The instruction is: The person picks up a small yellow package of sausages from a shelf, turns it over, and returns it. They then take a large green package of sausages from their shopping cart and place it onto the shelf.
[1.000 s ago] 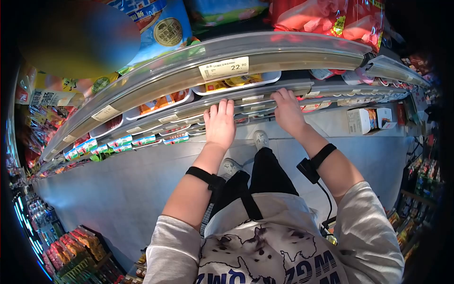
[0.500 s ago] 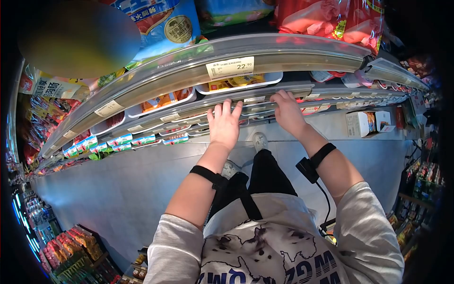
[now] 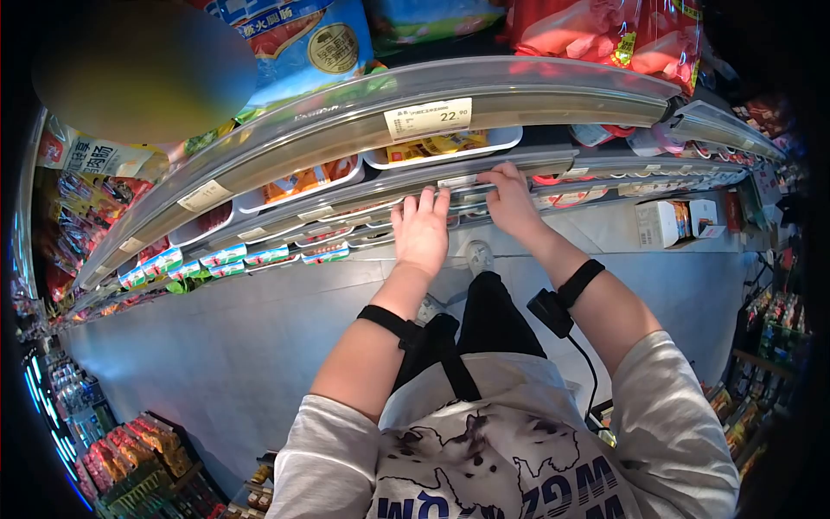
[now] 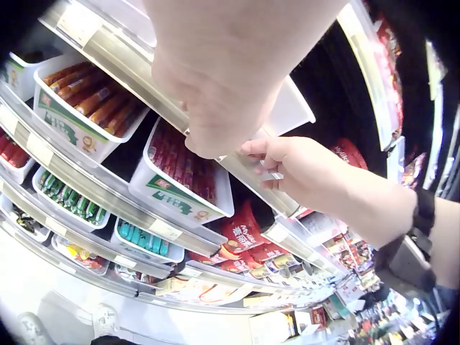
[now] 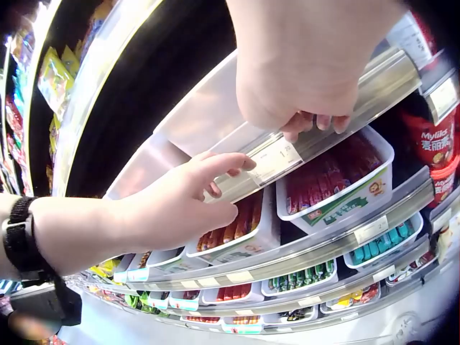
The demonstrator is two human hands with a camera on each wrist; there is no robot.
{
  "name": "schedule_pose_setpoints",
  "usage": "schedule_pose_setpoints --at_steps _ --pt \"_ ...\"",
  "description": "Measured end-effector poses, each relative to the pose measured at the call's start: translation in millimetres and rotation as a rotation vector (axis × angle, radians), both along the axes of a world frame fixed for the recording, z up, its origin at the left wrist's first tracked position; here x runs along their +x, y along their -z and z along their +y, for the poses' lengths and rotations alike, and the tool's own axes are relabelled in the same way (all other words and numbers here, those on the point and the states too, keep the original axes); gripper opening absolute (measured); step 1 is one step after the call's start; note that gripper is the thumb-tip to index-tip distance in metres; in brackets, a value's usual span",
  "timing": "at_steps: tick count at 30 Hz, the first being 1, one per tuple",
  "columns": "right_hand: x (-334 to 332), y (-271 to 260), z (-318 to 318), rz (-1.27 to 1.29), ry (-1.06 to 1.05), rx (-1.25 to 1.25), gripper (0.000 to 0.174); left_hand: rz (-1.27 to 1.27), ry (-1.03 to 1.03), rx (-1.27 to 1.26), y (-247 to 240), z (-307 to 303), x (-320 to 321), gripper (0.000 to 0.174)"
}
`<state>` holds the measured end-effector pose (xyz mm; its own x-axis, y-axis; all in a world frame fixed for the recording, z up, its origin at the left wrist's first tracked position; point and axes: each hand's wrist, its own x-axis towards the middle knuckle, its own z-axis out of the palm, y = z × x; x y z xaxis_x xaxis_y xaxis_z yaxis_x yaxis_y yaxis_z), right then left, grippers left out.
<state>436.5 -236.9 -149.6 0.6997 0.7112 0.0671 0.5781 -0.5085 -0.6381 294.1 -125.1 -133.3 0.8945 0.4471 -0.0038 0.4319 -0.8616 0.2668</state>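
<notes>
Both hands are at the front price rail (image 5: pixel 384 85) of the second shelf, on either side of a small white price label (image 5: pixel 279 159). My left hand (image 3: pixel 422 232) has its fingers spread and fairly straight, fingertips right at the rail; its index finger points onto the label's left end in the right wrist view. Just to the right, my right hand (image 3: pixel 514 203) reaches the rail with bent fingers, their tips close to the label's other end. Whether these fingers pinch the rail or only press it, I cannot tell. White tubs (image 4: pixel 223 206) of wrapped sticks stand below the rail.
Above, a clear-lipped shelf edge (image 3: pixel 519 73) carries a larger price tag (image 3: pixel 428 119) and bagged snacks. More tubs, such as one of green packets (image 4: pixel 72 198), fill lower shelves. An open carton (image 3: pixel 679 222) stands on the floor at right.
The left hand has shifted right along the rail, its fingers spreading. The right hand has come slightly left, so the two are closer together. The head view has turned a little.
</notes>
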Motion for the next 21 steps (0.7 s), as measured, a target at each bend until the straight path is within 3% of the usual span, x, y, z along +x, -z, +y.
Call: schedule_pose_setpoints --at_steps 2,4,15,21 --pt "-6.6 -1.2 6.9 0.013 -0.032 -0.015 0.033 0.006 -0.005 0.000 1.1 -0.9 -1.4 0.045" --pt "-13.9 0.6 13.7 -0.007 -0.057 -0.001 0.031 -0.025 -0.005 0.043 4.3 -0.4 -1.6 0.062" --pt "-18.6 3.0 17.4 -0.053 -0.136 0.026 0.032 -0.009 -0.020 0.028 2.5 0.6 -2.5 0.058" --pt "-23.2 -11.7 7.5 -0.087 -0.147 0.163 0.032 0.014 -0.004 0.012 0.1 3.9 -0.9 0.062"
